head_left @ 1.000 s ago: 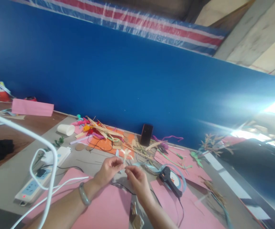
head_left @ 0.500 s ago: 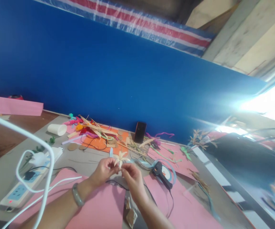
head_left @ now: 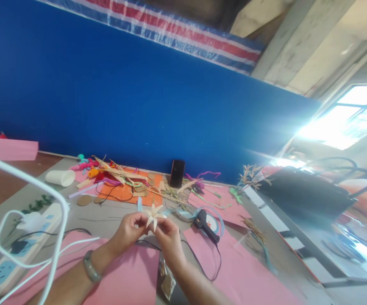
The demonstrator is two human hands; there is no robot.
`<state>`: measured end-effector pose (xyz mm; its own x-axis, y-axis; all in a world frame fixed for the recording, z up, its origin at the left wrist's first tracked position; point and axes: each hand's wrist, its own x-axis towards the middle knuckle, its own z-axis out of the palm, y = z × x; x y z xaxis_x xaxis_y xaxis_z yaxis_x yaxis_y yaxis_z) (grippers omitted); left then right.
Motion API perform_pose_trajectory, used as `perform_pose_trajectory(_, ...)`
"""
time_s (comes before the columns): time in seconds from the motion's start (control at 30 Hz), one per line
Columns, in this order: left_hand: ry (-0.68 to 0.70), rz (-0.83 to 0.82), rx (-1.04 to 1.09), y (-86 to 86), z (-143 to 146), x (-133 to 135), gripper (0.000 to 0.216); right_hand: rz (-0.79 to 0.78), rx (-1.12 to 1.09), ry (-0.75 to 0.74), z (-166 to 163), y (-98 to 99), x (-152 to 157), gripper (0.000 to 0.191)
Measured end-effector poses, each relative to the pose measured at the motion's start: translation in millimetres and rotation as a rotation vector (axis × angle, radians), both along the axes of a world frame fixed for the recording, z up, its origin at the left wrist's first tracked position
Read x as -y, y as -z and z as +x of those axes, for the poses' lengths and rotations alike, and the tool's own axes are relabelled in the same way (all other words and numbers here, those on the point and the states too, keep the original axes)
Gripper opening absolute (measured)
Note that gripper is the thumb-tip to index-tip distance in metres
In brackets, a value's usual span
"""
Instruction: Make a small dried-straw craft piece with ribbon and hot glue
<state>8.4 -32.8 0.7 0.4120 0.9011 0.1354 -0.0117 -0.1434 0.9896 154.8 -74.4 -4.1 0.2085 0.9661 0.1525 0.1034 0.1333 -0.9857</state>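
Note:
Both my hands meet over the table in front of me, holding a small pale straw flower point(head_left: 153, 214) with thin pointed petals. My left hand point(head_left: 129, 228) pinches it from the left, a grey bangle on that wrist. My right hand point(head_left: 168, 235) pinches it from the right, fingers curled. Under my forearms lies a pink paper sheet point(head_left: 129, 279). A black glue gun point(head_left: 205, 223) with its cord rests just right of my right hand.
A white power strip point(head_left: 18, 250) and white cables sit at left. Behind my hands an orange sheet point(head_left: 120, 191) carries straw strips and coloured pipe cleaners. A white cup point(head_left: 59, 178), a black phone point(head_left: 177, 173) against the blue wall, and a black bag point(head_left: 307, 192) at right.
The view has swung to the right. My hands have closed together on the straw flower, which now stands up between my fingertips.

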Motion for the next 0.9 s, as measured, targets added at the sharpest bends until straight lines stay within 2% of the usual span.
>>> perform_pose_trajectory(0.13, 0.004, 0.018, -0.012, -0.2, 2, 2, 0.030, -0.016, 0.084, 0.014, 4, -3.0, 1, 0.013)
perform_pose_trajectory(0.37, 0.084, 0.030, 0.038, 4.4, 2, 6, 0.027, 0.197, 0.388, 0.052, 7, -21.9, 13, 0.016)
perform_pose_trajectory(0.57, 0.239, 0.073, 0.058, 5.7, 3, 9, 0.018, 0.259, 0.584, 0.139, 20, -29.4, 25, 0.011)
perform_pose_trajectory(0.63, 0.230, 0.018, 0.035, 5.9, 3, 8, 0.024, 0.261, 0.636, 0.223, 41, -33.5, 26, 0.010)
perform_pose_trajectory(0.7, 0.165, -0.032, 0.038, 6.6, 2, 6, 0.033, 0.241, 0.651, 0.342, 74, -39.6, 22, 0.014)
perform_pose_trajectory(0.73, 0.132, -0.031, 0.045, 6.9, 0, 5, 0.031, 0.222, 0.656, 0.413, 95, -43.1, 19, 0.015)
perform_pose_trajectory(0.83, 0.056, 0.045, 0.074, 7.2, -4, -1, 0.005, 0.130, 0.681, 0.637, 167, -51.5, 4, 0.024)
perform_pose_trajectory(0.9, 0.031, 0.056, 0.087, 6.1, -7, -4, 0.009, 0.022, 0.718, 0.767, 213, -52.3, -6, 0.028)
